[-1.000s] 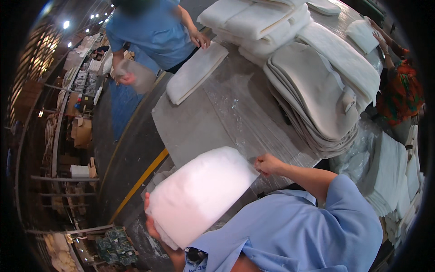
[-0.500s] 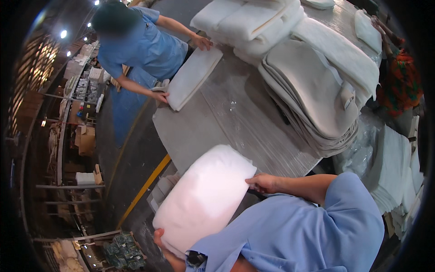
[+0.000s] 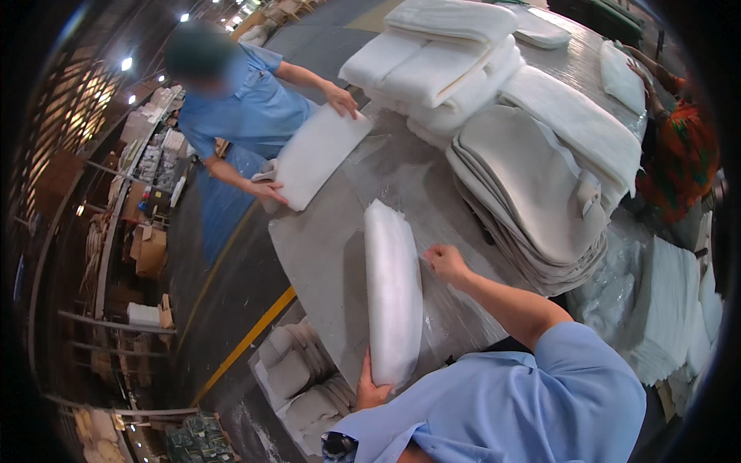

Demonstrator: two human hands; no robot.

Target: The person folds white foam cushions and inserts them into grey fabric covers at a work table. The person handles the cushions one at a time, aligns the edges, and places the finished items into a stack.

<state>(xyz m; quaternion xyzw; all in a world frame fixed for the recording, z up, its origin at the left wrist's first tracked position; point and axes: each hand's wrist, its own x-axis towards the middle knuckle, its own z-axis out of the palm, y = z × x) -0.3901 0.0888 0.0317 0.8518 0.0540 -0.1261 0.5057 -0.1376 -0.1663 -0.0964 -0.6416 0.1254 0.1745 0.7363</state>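
Observation:
A thick white padded cushion piece (image 3: 394, 293) stands on its long edge at the near side of the plastic-wrapped table, tilted slightly. My left hand (image 3: 373, 390) grips its lower end, the thumb along the left face. Just right of the pad, my right hand (image 3: 448, 264) hovers over the table top (image 3: 324, 255) with fingers curled in; a narrow gap parts it from the pad, and nothing shows in it. Across the table, a co-worker in a blue shirt (image 3: 255, 100) holds a flat white pad (image 3: 320, 158) by two sides.
White folded pads (image 3: 432, 65) are piled at the back. Right of the middle lies a stack of grey curved covers (image 3: 532, 185). Below the table's left edge sit grey shaped pieces (image 3: 289, 359). Another person's arm (image 3: 656, 73) reaches in at far right, by white sheets (image 3: 668, 301).
The white pad has turned from its broad face onto its edge and moved right over the table. My right hand has let go of it. The co-worker's pad has tilted, showing more of its face.

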